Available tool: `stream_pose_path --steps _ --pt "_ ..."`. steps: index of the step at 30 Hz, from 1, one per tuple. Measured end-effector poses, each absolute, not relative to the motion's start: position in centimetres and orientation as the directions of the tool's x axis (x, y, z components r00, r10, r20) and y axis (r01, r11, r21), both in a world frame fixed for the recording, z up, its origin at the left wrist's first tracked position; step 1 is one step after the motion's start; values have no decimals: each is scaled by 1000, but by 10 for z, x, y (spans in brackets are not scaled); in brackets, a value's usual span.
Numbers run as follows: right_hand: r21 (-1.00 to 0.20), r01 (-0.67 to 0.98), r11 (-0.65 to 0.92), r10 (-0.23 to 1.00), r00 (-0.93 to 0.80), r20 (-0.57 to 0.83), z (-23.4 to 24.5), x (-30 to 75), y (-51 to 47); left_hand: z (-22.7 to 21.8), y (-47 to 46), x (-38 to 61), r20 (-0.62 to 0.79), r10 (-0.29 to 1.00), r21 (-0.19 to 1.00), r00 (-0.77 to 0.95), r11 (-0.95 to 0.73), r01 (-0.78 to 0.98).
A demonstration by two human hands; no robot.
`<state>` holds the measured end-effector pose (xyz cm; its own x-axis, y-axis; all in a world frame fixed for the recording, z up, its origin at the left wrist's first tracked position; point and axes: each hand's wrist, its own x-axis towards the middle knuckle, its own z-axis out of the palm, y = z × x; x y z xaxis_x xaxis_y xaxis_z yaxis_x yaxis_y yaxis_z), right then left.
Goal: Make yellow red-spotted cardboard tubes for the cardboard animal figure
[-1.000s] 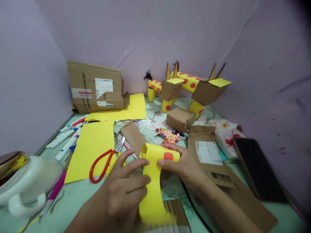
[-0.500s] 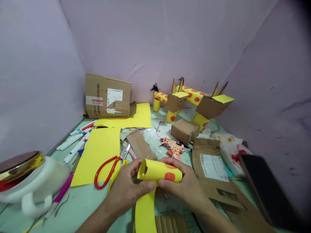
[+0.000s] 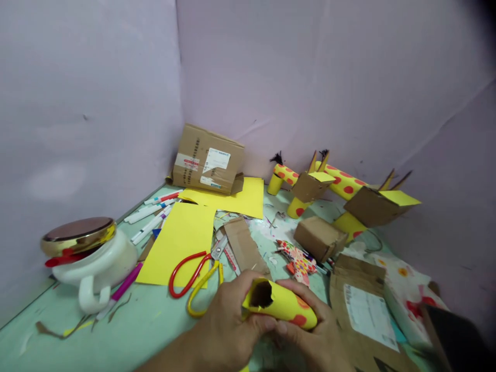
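Both hands grip a cardboard tube wrapped in yellow paper with red dots (image 3: 279, 306), low in the middle of the view. My left hand (image 3: 228, 330) wraps its open left end, thumb on the underside. My right hand (image 3: 315, 338) closes over its right half from the front. The tube's brown hollow end faces the camera. Red-handled scissors (image 3: 189, 274) and a yellow-handled pair (image 3: 203, 292) lie on the green table just left of my left hand.
A white mug with a gold lid (image 3: 87, 256) stands at left. Yellow paper sheets (image 3: 180, 243), markers (image 3: 153, 214), cardboard boxes (image 3: 207, 165), a small box (image 3: 320, 238) and spotted cardboard animals (image 3: 341, 191) fill the back. Flattened packaging (image 3: 366, 315) and a dark phone (image 3: 453, 338) lie at right.
The loose yellow strip that hung below the tube has been rolled around it. The hands and tube sank lower in view as the camera swung left and up.
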<state>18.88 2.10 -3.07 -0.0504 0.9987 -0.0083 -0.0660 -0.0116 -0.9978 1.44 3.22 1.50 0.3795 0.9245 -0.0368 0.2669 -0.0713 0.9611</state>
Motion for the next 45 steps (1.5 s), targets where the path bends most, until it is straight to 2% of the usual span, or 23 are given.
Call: stream_pose_path --steps 3,6,9,12,14,19,26,32,36,40,45 --pt "-996 -53 -70 997 14 -71 -26 185 19 10 35 15 -80 943 950 323 -27 312" --pt "-983 -123 -140 990 -18 -139 -21 182 20 3 38 13 -69 953 945 295 -32 324" --pt "-939 -240 -246 969 -76 -234 -19 182 21 -4 40 6 65 924 914 376 -207 350" --pt "-907 -301 -295 955 -130 -267 -18 183 23 -6 42 -1 233 836 814 497 -447 371" --pt "-905 -293 -307 948 -176 -264 -17 184 23 -6 43 -2 249 799 784 547 -498 370" --pt "-904 -275 -328 936 -226 -271 -16 187 24 -4 44 6 175 828 829 533 -416 374" --pt "-860 -380 -339 930 -276 -244 -1 195 25 -1 49 12 28 917 891 398 -203 406" --pt "-878 -382 -289 955 -183 -234 -1 188 23 -5 48 12 50 934 889 354 -203 411" --pt "-911 -370 -185 982 -34 -186 -8 182 23 -5 45 17 20 959 916 283 -131 380" --pt "-886 -427 -181 979 10 -204 -8 179 23 -6 42 23 -18 975 937 220 -60 344" --pt "-864 -474 -171 979 18 -203 -8 176 21 -9 35 34 -68 990 981 120 44 190"
